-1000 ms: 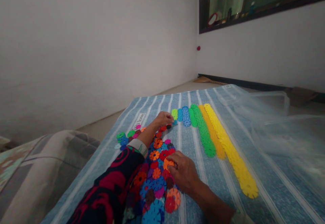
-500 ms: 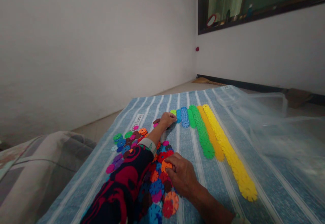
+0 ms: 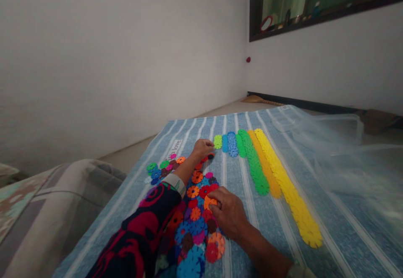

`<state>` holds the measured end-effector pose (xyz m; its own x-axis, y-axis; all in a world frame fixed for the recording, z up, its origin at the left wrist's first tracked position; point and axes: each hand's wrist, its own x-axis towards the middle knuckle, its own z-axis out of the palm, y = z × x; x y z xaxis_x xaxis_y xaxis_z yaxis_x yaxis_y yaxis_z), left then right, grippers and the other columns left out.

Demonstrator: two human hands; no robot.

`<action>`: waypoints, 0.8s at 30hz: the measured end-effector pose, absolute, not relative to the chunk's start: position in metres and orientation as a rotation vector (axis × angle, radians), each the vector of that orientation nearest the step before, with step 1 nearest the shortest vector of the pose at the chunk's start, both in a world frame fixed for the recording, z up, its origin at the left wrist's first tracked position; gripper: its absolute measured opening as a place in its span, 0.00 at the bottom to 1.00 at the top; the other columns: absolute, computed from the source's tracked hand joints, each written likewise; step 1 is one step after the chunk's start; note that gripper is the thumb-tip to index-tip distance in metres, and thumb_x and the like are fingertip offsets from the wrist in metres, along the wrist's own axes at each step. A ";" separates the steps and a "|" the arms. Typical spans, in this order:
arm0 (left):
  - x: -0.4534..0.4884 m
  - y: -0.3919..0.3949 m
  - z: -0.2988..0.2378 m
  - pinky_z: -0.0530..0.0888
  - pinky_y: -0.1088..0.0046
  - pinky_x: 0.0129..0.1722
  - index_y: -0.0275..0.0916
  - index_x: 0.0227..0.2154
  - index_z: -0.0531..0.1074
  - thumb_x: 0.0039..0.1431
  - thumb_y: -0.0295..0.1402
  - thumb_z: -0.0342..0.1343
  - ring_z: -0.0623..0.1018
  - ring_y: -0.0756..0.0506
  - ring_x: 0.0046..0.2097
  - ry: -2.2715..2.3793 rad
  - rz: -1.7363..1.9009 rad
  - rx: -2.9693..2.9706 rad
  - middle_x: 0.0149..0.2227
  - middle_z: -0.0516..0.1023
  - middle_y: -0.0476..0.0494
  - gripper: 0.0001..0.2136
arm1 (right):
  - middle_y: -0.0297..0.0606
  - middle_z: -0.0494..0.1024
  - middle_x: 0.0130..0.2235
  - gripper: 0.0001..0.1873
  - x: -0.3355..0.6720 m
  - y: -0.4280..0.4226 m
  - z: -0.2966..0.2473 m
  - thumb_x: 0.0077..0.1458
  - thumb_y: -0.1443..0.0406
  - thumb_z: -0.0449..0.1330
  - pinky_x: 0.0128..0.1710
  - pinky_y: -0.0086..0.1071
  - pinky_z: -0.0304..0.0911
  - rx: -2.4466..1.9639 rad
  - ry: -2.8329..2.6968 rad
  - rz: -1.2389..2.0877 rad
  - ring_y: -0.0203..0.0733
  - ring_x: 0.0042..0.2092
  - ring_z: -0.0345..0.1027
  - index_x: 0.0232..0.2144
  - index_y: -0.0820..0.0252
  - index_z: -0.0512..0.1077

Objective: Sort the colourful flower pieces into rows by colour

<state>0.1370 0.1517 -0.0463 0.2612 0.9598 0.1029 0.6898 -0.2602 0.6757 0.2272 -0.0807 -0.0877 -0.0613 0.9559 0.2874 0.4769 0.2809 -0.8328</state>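
My left hand (image 3: pixel 203 148) reaches to the far side of the heap, fingertips pinched together beside the lime-green notched discs (image 3: pixel 218 142). Whether anything is between those fingertips is hidden. Closer to me, my right hand (image 3: pixel 230 211) has its thumb and bent forefinger on the edge of an orange notched disc (image 3: pixel 210 203) at the heap's right side. Loose plastic discs (image 3: pixel 197 225) in many colours lie piled under and around my left forearm. A red disc and a dark one (image 3: pixel 210 156) lie just below my left hand.
Rows of overlapping discs run to the right: blue (image 3: pixel 232 144), green (image 3: pixel 254 164), orange-yellow (image 3: pixel 266 166) and a long yellow row (image 3: pixel 291 194). A clear plastic container (image 3: pixel 338 129) stands on the striped cloth (image 3: pixel 283 223) at right. Grey fabric (image 3: pixel 85 194) lies at left.
My left hand has drawn back a little to the left, uncovering the lime-green discs. My right hand stays at the orange disc. The whole view has shifted slightly.
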 end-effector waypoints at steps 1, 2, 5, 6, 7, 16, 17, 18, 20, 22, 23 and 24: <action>0.131 0.149 -0.042 0.70 0.75 0.31 0.34 0.28 0.79 0.43 0.29 0.59 0.74 0.48 0.30 1.485 0.680 2.043 0.24 0.78 0.48 0.08 | 0.34 0.75 0.37 0.14 0.227 -0.081 -0.088 0.49 0.71 0.55 0.40 0.31 0.61 -1.326 -1.678 0.694 0.40 0.38 0.70 0.37 0.54 0.76; 0.124 0.146 -0.036 0.70 0.75 0.32 0.34 0.27 0.79 0.42 0.29 0.59 0.74 0.48 0.30 1.478 0.652 2.055 0.23 0.77 0.49 0.07 | 0.35 0.75 0.37 0.14 0.227 -0.081 -0.088 0.49 0.71 0.55 0.39 0.31 0.61 -1.324 -1.680 0.698 0.40 0.38 0.70 0.37 0.55 0.76; 0.102 0.132 -0.018 0.69 0.76 0.33 0.36 0.21 0.77 0.39 0.28 0.60 0.74 0.48 0.30 1.420 0.508 2.100 0.19 0.74 0.51 0.03 | 0.35 0.75 0.36 0.13 0.228 -0.081 -0.088 0.50 0.71 0.55 0.39 0.32 0.60 -1.329 -1.684 0.704 0.40 0.38 0.69 0.37 0.56 0.76; 0.094 0.126 -0.013 0.69 0.76 0.34 0.36 0.19 0.76 0.39 0.28 0.60 0.75 0.48 0.30 1.381 0.425 2.126 0.19 0.73 0.52 0.02 | 0.35 0.75 0.36 0.14 0.228 -0.081 -0.089 0.50 0.71 0.55 0.39 0.32 0.60 -1.332 -1.685 0.707 0.40 0.38 0.69 0.37 0.56 0.76; 0.087 0.120 -0.008 0.68 0.76 0.34 0.36 0.18 0.76 0.39 0.28 0.59 0.75 0.48 0.31 1.327 0.308 2.171 0.18 0.73 0.52 0.02 | 0.35 0.75 0.37 0.14 0.228 -0.081 -0.089 0.50 0.71 0.55 0.39 0.32 0.59 -1.334 -1.684 0.710 0.40 0.37 0.69 0.38 0.56 0.76; 0.043 0.079 0.001 0.62 0.78 0.26 0.39 0.21 0.77 0.37 0.27 0.58 0.71 0.50 0.26 1.466 -0.331 2.344 0.20 0.73 0.53 0.05 | 0.35 0.75 0.37 0.15 0.228 -0.082 -0.088 0.49 0.72 0.54 0.38 0.31 0.59 -1.331 -1.686 0.694 0.39 0.36 0.69 0.37 0.56 0.76; 0.042 0.075 0.002 0.62 0.78 0.26 0.39 0.21 0.77 0.37 0.27 0.58 0.71 0.50 0.26 1.482 -0.365 2.378 0.20 0.73 0.53 0.05 | 0.35 0.75 0.37 0.15 0.228 -0.083 -0.087 0.49 0.72 0.54 0.37 0.31 0.59 -1.334 -1.690 0.689 0.38 0.36 0.68 0.37 0.56 0.76; 0.041 0.072 0.003 0.62 0.78 0.25 0.40 0.20 0.77 0.37 0.27 0.58 0.71 0.50 0.26 1.498 -0.390 2.403 0.19 0.73 0.53 0.05 | 0.35 0.75 0.37 0.15 0.228 -0.083 -0.087 0.49 0.71 0.54 0.37 0.31 0.59 -1.336 -1.695 0.681 0.38 0.35 0.68 0.37 0.56 0.76; 0.040 0.068 0.004 0.61 0.78 0.25 0.40 0.21 0.76 0.38 0.26 0.58 0.70 0.50 0.26 1.512 -0.411 2.427 0.19 0.73 0.54 0.05 | 0.35 0.75 0.37 0.15 0.228 -0.083 -0.087 0.50 0.71 0.54 0.37 0.31 0.59 -1.341 -1.703 0.668 0.38 0.34 0.68 0.38 0.56 0.76; 0.040 0.065 0.004 0.60 0.79 0.25 0.40 0.21 0.76 0.39 0.26 0.58 0.70 0.51 0.26 1.493 -0.392 2.424 0.20 0.72 0.54 0.04 | 0.35 0.75 0.37 0.15 0.229 -0.083 -0.088 0.50 0.71 0.54 0.36 0.31 0.59 -1.347 -1.704 0.664 0.38 0.34 0.68 0.38 0.56 0.76; 0.039 0.064 0.004 0.60 0.79 0.24 0.40 0.21 0.75 0.39 0.27 0.58 0.70 0.51 0.25 1.472 -0.379 2.421 0.19 0.72 0.55 0.04 | 0.35 0.75 0.37 0.15 0.229 -0.083 -0.088 0.50 0.71 0.54 0.36 0.31 0.59 -1.347 -1.705 0.664 0.38 0.34 0.68 0.38 0.56 0.76; 0.039 0.064 0.003 0.59 0.79 0.24 0.39 0.20 0.75 0.39 0.27 0.58 0.69 0.51 0.25 1.447 -0.364 2.420 0.19 0.71 0.55 0.03 | 0.35 0.75 0.37 0.15 0.229 -0.083 -0.089 0.50 0.71 0.54 0.36 0.31 0.59 -1.345 -1.705 0.664 0.38 0.34 0.68 0.38 0.56 0.76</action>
<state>0.0389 0.0636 0.0029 0.4611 0.8098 -0.3628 0.8851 -0.4490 0.1226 0.2292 -0.0833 -0.0889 -0.0677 0.9548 0.2896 0.5075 0.2829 -0.8139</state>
